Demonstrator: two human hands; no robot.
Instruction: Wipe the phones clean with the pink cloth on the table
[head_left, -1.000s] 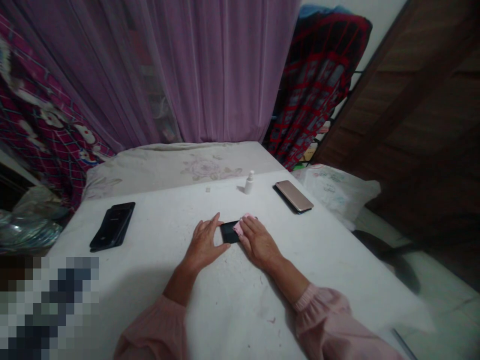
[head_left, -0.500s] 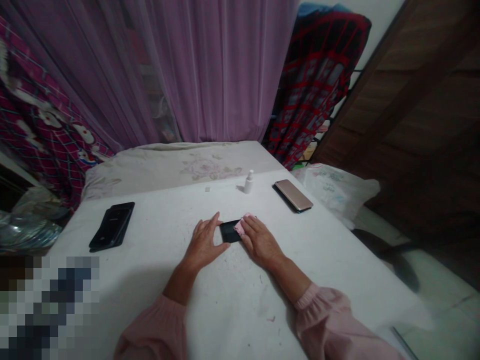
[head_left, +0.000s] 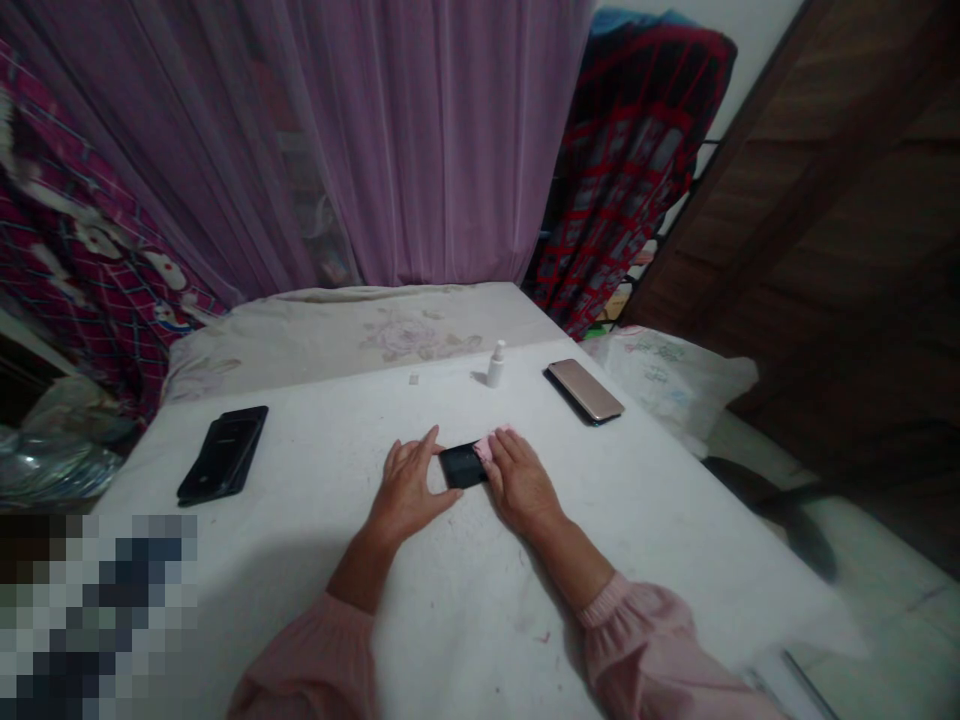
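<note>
A black phone [head_left: 462, 467] lies flat on the white-covered table, between my two hands. My left hand [head_left: 409, 483] holds its left end, thumb at the near corner and fingers at the far one. Under the fingers of my right hand [head_left: 525, 485] is a small pink cloth [head_left: 484, 448], pressed onto the right part of the phone. That hand and the cloth hide the phone's right end. Beyond them a small white spray bottle [head_left: 496, 366] stands upright.
Stacked dark phones [head_left: 223, 455] lie on the left of the table [head_left: 315, 440]. On the right, a rose-gold phone [head_left: 585, 388] rests on a darker one. A small pale square [head_left: 414, 379] lies near the bottle. A plastic bag [head_left: 667, 375] is beyond the right edge.
My right hand and the pink cloth have shifted slightly right over the phone, uncovering a little more of its surface. My left hand keeps its hold at the left end.
</note>
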